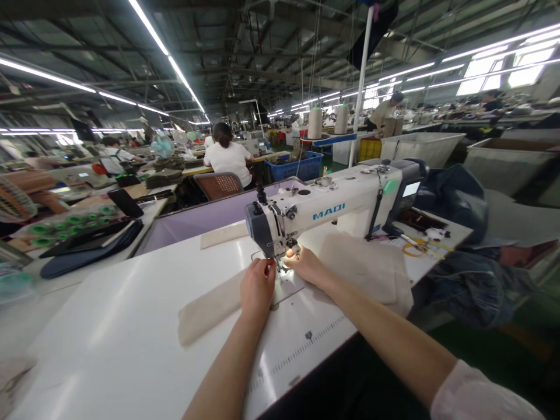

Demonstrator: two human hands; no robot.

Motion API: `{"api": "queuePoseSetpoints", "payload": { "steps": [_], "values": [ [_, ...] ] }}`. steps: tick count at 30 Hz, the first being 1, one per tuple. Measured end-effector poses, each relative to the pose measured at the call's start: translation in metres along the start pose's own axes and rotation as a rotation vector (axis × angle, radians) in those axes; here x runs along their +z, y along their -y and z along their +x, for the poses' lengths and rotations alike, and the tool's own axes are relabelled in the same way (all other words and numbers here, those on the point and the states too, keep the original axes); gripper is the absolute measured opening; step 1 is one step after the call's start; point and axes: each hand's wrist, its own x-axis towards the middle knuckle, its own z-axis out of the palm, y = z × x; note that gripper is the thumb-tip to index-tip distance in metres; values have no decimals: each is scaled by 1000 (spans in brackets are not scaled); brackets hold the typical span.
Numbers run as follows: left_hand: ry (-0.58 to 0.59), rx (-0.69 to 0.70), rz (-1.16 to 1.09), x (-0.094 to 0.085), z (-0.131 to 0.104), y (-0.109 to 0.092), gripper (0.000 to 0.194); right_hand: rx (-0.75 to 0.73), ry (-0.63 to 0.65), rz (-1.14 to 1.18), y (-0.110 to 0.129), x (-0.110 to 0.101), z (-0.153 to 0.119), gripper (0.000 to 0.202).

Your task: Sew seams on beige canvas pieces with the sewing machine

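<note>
Left hand point(256, 287): half closed, fingers curled and tips bunched just left of the needle area; whether they pinch anything, I cannot tell.
Right hand point(305, 265): half curled, thumb and fingers reaching in at the right of the needle area, just beside the left; its fingertips are partly hidden, so pressed together or pinching, I cannot tell.
Machine point(328, 211): one, white with a dark grey end, standing on the table, both hands at its needle end; lamplight falls there.
Cloth: three beige pieces on the table. One strip point(207, 310) runs out leftward from behind the left hand, another strip point(223, 235) lies beyond the machine's needle end, and a larger piece point(371, 271) lies beyond the right forearm, partly beneath the machine arm.
Table point(144, 326): white, one printed scale point(310, 345) near its front edge.
Screen point(410, 189): one, lit, at the machine's right end.
Tools point(399, 232): several on the table's right end, too jumbled to count.
Cones point(315, 123): two, pale with green tops, above the machine on one blue stand point(328, 140).
Denim point(476, 291): heaped right of the table.
Basket point(294, 168): one, blue, behind the machine.
Co-worker point(227, 154): one nearest, white top, back turned, beside one brown chair point(219, 183).
Bins point(422, 146): at least two, pale, at right.
</note>
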Motion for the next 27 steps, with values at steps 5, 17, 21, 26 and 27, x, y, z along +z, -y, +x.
{"api": "queuePoseSetpoints", "payload": {
  "steps": [5, 17, 21, 26, 27],
  "values": [
    [6, 6, 16, -1, -1, -1, 16, 8, 63, 14, 7, 1, -3, 4],
    [12, 8, 36, -2, 0, -4, 17, 4, 59, 90, 10, 10, 2, 21],
    [5, 28, 45, -5, 0, -5, 19, 38, 75, 127, 12, 8, -1, 23],
    [-74, 170, 45, -28, -16, -14, 25, 62, 141, 135, 17, -17, -27, 11],
    [-77, 233, -1, -34, -23, -18, 27, 61, 160, 136, 16, -25, -38, 10]
  ]
}}
